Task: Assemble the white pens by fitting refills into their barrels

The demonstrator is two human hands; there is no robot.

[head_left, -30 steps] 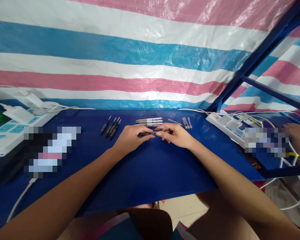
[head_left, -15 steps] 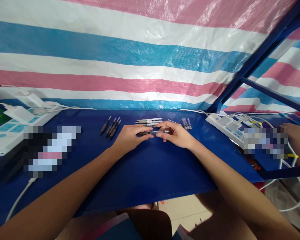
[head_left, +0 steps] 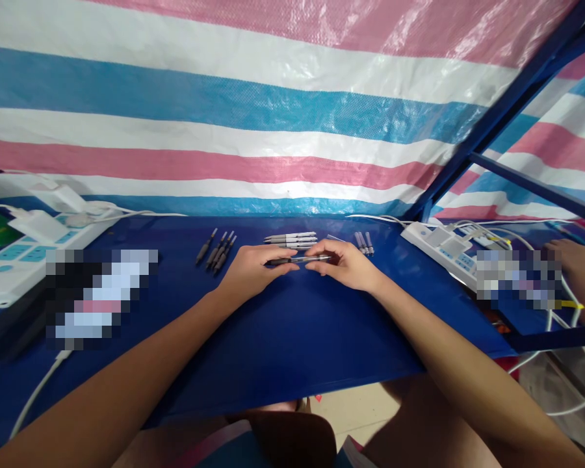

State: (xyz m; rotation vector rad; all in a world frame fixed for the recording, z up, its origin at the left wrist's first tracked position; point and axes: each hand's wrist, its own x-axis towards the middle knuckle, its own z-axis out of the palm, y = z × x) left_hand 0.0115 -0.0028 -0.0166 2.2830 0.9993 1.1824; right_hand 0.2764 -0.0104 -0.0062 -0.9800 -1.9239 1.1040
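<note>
Between my two hands lies a pen [head_left: 302,259], held level just above the desk, with a dark grip at its left end and a clear barrel towards the right. My left hand [head_left: 253,270] is closed on the dark end, thumb and fingers pinching it. At the other end, my right hand [head_left: 344,263] pinches the clear barrel; the fingers partly cover that tip. Behind the hands rest several white and grey pen parts [head_left: 290,238] side by side. Several dark pen grips [head_left: 218,251] lie to the left, and a few clear barrel pieces [head_left: 363,243] to the right.
The blue desk [head_left: 292,338] ends at a near edge above my lap. Power strips [head_left: 26,250] with plugs and cables stand left, and another power strip [head_left: 441,247] right. A blurred-out phone-like device [head_left: 97,292] lies left. Another person's hand [head_left: 570,260] shows beyond the blue frame [head_left: 497,123].
Both hands keep their pinch on the pen and have hardly moved. The view has shifted very slightly.
</note>
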